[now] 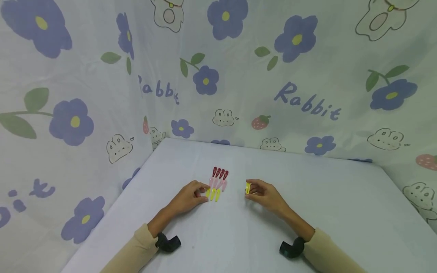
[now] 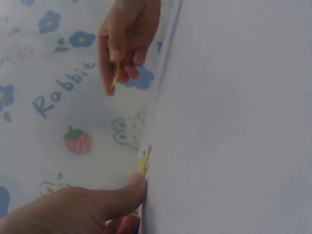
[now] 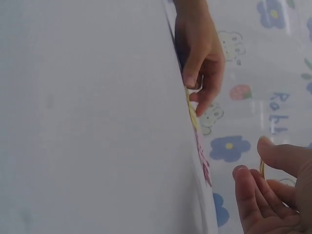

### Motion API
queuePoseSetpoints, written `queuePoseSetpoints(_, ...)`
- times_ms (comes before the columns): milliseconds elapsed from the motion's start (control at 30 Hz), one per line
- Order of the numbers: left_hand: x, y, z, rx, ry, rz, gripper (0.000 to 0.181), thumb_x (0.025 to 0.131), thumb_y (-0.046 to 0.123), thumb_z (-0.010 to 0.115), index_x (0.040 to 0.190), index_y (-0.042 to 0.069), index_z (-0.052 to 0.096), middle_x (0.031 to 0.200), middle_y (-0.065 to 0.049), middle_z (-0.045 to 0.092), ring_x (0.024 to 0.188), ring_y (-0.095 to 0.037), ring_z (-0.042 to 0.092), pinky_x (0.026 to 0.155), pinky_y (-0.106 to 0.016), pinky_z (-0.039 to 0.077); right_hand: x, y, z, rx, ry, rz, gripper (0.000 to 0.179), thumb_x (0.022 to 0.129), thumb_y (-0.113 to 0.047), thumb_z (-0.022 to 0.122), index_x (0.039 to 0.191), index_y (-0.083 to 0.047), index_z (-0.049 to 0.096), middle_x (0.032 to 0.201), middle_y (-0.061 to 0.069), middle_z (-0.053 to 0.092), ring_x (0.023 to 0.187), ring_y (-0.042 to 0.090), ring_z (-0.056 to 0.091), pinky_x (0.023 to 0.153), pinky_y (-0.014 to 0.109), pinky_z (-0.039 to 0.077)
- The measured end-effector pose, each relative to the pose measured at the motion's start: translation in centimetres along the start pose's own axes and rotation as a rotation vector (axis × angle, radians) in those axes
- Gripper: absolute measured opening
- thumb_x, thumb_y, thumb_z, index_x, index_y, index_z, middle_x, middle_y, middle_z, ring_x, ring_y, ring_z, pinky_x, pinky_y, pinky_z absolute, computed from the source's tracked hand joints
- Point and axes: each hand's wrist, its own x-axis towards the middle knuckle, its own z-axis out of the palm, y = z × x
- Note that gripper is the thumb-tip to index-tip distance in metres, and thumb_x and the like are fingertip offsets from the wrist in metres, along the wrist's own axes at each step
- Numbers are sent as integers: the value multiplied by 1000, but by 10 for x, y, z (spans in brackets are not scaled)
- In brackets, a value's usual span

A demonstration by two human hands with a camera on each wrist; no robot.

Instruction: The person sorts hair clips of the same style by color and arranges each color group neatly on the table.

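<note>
Snap hair clips lie in rows on the white table: several dark red clips [image 1: 218, 173] at the back, pink clips [image 1: 224, 185] in the middle, yellow clips [image 1: 217, 195] in front. My left hand [image 1: 187, 196] has thumb and index finger at the two ends of the leftmost yellow hair clip [image 1: 208, 192], pinching it at the table. To the right of the rows, my right hand [image 1: 269, 194] holds another yellow hair clip [image 1: 247, 188] upright between thumb and index finger. In the left wrist view this held clip [image 2: 116, 75] appears edge-on, raised off the table.
The white tabletop [image 1: 327, 204] runs back to a hanging cloth [image 1: 239, 76] printed with flowers, rabbits and strawberries, which also closes off the left side. A black wrist device [image 1: 168, 243] sits on my left wrist and another [image 1: 292, 248] on my right.
</note>
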Motion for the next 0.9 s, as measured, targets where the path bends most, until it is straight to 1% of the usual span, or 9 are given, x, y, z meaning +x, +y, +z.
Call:
queuePoseSetpoints(200,0,0,0,5,-2,0,42,87,19,78,127,14,67,103,0,61,81,-9,52,70,-22,44,6,-5,18,-82,-7,-31,54,87,-19,78,132,4,59,104,11,69,94,17,67,76,21,55)
queuePoseSetpoints(333,1,-1,-1,14,1,-5,42,87,19,78,127,15,67,102,2,60,81,-8,52,70,-22,45,10,-6,30,-143,2,-29,54,86,-24,80,131,-1,62,100,3,71,91,13,68,77,21,56)
queuePoseSetpoints(467,1,-1,-1,16,-3,-3,42,87,19,78,128,16,67,103,3,60,80,-8,52,70,-21,44,14,-6,42,-213,1,-70,51,85,-25,81,128,-3,64,96,-1,72,86,9,66,75,21,55)
queuePoseSetpoints(567,1,-1,-2,14,-3,2,42,87,19,78,128,16,67,104,2,60,80,-8,51,69,-21,44,17,-5,50,-254,6,-118,48,84,-23,82,124,-4,65,96,-1,68,84,11,64,73,22,54)
queuePoseSetpoints(667,1,-1,-1,9,-4,7,42,87,19,78,127,15,67,104,1,60,80,-8,51,69,-22,43,21,-4,58,-306,9,-145,46,83,-24,83,122,-5,67,98,1,62,85,12,60,72,21,52)
queuePoseSetpoints(767,1,-1,-1,9,-12,7,42,88,20,77,128,15,67,104,1,60,80,-7,50,69,-21,43,24,-3,66,-361,9,-158,47,83,-26,83,122,-7,67,100,1,58,87,12,56,75,22,50)
queuePoseSetpoints(900,1,-2,0,12,-15,17,42,88,21,77,128,15,66,105,2,60,81,-8,50,69,-21,43,26,-1,73,-405,22,-165,48,82,-27,84,123,-8,67,99,-1,56,88,10,54,77,24,49)
